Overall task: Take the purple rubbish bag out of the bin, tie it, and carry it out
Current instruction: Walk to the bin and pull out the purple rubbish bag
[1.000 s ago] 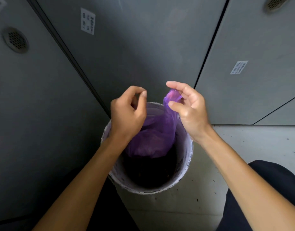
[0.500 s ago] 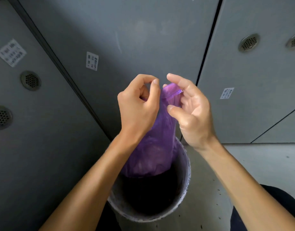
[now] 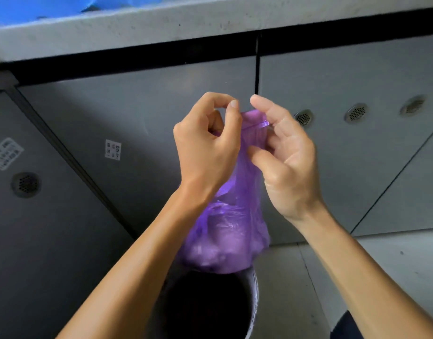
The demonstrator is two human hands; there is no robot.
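Both hands grip the neck of the bag (image 3: 229,226). My left hand (image 3: 207,148) is curled into a loose fist against the left side of the gathered neck, thumb and forefinger meeting at the top edge; whether plastic lies between those two tips I cannot tell. My right hand (image 3: 287,159) pinches the right side: the thumb presses into the plastic below the rim while the fingers (image 3: 264,107) lie behind the folded top edge.

Bag: purple, translucent, drawn into a narrow neck between the hands, widening into a bulging, lumpy lower part. It hangs upright, held up by the neck. Its bottom sits directly over the mouth of the bin (image 3: 255,297), roughly level with the rim; whether it touches the rim cannot be determined.

Bin: pale wall, dark inside, partly hidden by my left forearm.

Surroundings: grey cabinet doors (image 3: 142,113) behind the bag, carrying round vents (image 3: 26,184) and a small white label (image 3: 113,149). A pale counter edge (image 3: 186,25) runs above the doors. The floor (image 3: 394,260) to the right is light and speckled.
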